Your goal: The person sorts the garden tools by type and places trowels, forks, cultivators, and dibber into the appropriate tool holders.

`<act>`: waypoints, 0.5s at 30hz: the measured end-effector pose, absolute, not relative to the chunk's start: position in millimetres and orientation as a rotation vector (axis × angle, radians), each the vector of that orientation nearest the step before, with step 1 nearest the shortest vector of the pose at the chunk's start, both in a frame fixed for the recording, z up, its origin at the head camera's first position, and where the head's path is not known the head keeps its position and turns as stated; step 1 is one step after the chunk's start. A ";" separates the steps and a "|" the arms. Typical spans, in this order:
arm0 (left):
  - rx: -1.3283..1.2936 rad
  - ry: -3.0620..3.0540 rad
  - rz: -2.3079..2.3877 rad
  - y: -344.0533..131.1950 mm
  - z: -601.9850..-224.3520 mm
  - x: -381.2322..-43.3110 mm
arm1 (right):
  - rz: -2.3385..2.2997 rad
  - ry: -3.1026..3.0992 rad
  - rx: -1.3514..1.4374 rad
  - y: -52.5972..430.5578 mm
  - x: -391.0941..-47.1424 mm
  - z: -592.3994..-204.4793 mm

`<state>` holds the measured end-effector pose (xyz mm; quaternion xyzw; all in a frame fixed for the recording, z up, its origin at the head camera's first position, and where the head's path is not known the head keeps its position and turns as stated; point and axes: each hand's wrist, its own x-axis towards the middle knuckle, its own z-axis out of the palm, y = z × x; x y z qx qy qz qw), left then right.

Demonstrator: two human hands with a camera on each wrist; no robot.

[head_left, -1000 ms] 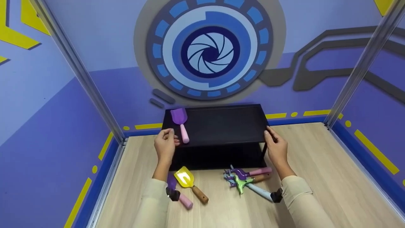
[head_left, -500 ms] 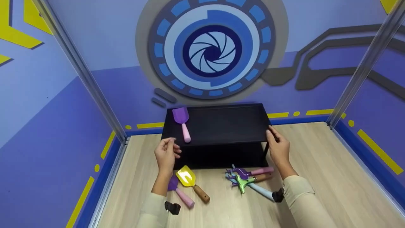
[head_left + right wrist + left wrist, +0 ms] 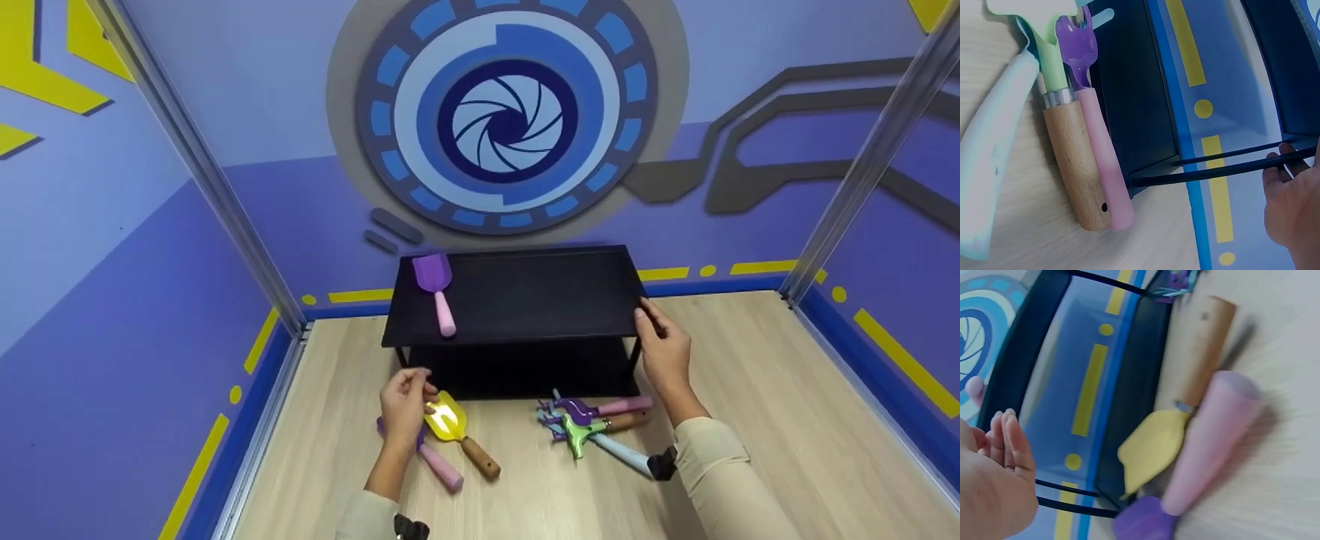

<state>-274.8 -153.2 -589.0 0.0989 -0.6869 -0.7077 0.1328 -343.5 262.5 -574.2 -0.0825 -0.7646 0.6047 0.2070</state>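
A black two-tier rack (image 3: 540, 296) stands against the back wall. On its top left lies a purple toy shovel with a pink handle (image 3: 445, 315). My right hand (image 3: 666, 352) holds the rack's right front corner, its fingers around the post in the right wrist view. My left hand (image 3: 403, 405) hovers before the rack's left front, fingers loosely bent with nothing between them. It is nearest a yellow shovel (image 3: 448, 421) with a wooden handle and a second purple shovel (image 3: 1207, 444), which lie on the table. The hand partly covers the second purple shovel in the head view.
Right of the shovels, a pile of hand rakes lies before the rack: a green one (image 3: 577, 435) with a wooden handle, a purple one (image 3: 576, 409) with a pink handle, and a light-blue one (image 3: 619, 453). Printed wall panels and metal posts (image 3: 202, 172) enclose the table.
My left hand has moved down from the rack's left front corner to above the shovels on the table. My right hand stays at the rack's right corner. The view has shifted slightly.
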 end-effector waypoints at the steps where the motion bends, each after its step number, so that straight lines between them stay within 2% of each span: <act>1: 0.308 -2.035 -2.064 -152.0 -592.8 -272.3 | 1.687 -2.134 -0.232 263.0 -343.0 -574.6; 15: 0.400 -2.509 -2.078 -131.3 -621.6 -244.1 | 1.685 -2.140 -0.236 260.3 -343.9 -573.8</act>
